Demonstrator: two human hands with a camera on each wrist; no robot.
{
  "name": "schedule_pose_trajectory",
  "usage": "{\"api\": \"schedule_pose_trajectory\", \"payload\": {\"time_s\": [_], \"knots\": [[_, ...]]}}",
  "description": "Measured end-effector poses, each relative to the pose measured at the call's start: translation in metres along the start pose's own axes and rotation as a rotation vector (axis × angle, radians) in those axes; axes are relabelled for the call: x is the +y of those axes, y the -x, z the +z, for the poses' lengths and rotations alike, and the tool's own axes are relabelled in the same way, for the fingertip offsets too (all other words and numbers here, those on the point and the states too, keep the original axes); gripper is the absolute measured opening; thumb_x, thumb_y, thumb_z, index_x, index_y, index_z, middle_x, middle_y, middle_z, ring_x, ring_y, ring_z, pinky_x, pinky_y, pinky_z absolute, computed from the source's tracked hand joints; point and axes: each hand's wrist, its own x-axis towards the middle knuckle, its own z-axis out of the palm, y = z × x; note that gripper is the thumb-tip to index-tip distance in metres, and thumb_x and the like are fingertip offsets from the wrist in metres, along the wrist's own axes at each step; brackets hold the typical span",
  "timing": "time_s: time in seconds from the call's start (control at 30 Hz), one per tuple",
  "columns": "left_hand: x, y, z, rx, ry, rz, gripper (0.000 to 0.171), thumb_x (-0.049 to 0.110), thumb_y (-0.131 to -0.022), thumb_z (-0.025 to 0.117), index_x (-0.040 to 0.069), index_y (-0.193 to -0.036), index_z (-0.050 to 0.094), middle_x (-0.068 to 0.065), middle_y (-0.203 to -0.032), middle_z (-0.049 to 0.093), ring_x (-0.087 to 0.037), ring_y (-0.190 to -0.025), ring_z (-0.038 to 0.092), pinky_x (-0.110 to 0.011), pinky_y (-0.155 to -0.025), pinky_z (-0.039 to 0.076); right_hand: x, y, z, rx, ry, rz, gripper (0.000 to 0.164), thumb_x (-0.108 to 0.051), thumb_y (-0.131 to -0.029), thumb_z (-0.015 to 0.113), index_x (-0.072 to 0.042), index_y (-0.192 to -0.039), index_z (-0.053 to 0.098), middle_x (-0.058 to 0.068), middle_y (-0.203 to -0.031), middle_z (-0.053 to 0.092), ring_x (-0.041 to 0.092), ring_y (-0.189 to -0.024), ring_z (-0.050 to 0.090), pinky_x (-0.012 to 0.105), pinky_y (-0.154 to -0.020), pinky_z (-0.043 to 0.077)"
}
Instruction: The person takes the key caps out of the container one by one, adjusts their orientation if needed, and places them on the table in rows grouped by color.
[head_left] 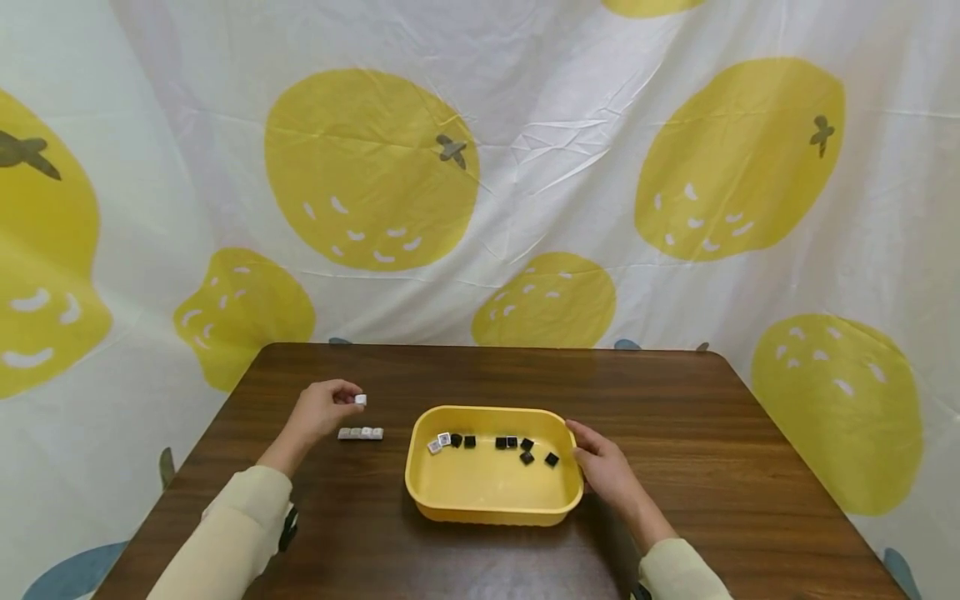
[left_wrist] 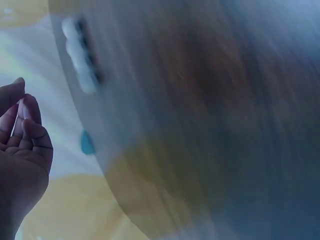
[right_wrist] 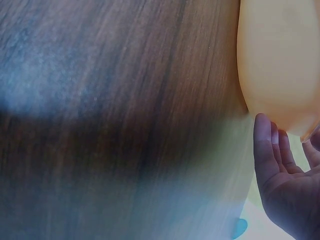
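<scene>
My left hand (head_left: 324,408) pinches a small white keycap (head_left: 361,400) between thumb and fingertips, above the table left of the yellow tray (head_left: 491,510). Just below it on the wood lies a short row of white keycaps (head_left: 361,433), side by side. The left wrist view shows the same row (left_wrist: 79,55), blurred, beyond the left hand (left_wrist: 27,145). My right hand (head_left: 609,472) grips the tray's right end. In the right wrist view its fingers (right_wrist: 265,145) lie along the tray's outer wall (right_wrist: 280,65), with the thumb at the rim, partly cut off.
Inside the tray, toward its far side, lie several loose black keycaps (head_left: 527,457) and a few white ones (head_left: 435,447). The tray stands mid-table on a dark brown wooden table (head_left: 697,450). Behind the far edge hangs a white curtain (head_left: 540,150) printed with lemons.
</scene>
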Motion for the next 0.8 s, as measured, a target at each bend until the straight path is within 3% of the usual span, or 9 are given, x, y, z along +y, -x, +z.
{"api": "schedule_pose_trajectory", "payload": {"time_s": [0.13, 0.3, 0.57, 0.8], "knots": [[-0.023, 0.009, -0.012, -0.008, -0.036, -0.037, 0.022, 0.008, -0.087, 0.073, -0.003, -0.105, 0.070, -0.008, -0.088, 0.066, -0.023, -0.083, 0.060, -0.036, -0.071, 0.048, 0.000, 0.000, 0.000, -0.002, -0.009, -0.001, 0.048, -0.002, -0.100, 0.045, -0.002, -0.148, 0.043, 0.031, -0.135, 0.050, 0.032, -0.094, 0.064, 0.042, -0.067, 0.057], [-0.040, 0.017, -0.017, -0.061, -0.057, -0.085, 0.020, 0.007, -0.085, 0.074, -0.004, -0.101, 0.069, -0.007, -0.085, 0.064, -0.021, -0.081, 0.058, -0.036, -0.070, 0.046, 0.000, 0.000, 0.001, 0.005, -0.007, 0.011, 0.048, -0.001, -0.100, 0.045, -0.003, -0.148, 0.044, 0.030, -0.134, 0.051, 0.032, -0.096, 0.065, 0.042, -0.068, 0.057], [-0.051, 0.020, -0.011, -0.121, -0.080, -0.082, 0.015, 0.004, -0.083, 0.074, -0.004, -0.096, 0.072, -0.005, -0.081, 0.064, -0.018, -0.077, 0.055, -0.034, -0.069, 0.045, 0.004, -0.001, 0.001, 0.009, -0.003, 0.013, 0.048, -0.001, -0.099, 0.045, -0.004, -0.148, 0.044, 0.029, -0.134, 0.052, 0.031, -0.096, 0.064, 0.041, -0.067, 0.057], [-0.055, 0.019, -0.008, -0.133, -0.084, -0.087, 0.022, 0.000, -0.083, 0.072, -0.005, -0.103, 0.071, -0.006, -0.085, 0.064, -0.021, -0.081, 0.057, -0.036, -0.072, 0.047, 0.003, -0.001, 0.001, 0.006, -0.017, 0.009, 0.049, -0.001, -0.099, 0.045, -0.004, -0.148, 0.044, 0.030, -0.134, 0.052, 0.032, -0.094, 0.066, 0.041, -0.066, 0.057]]}}
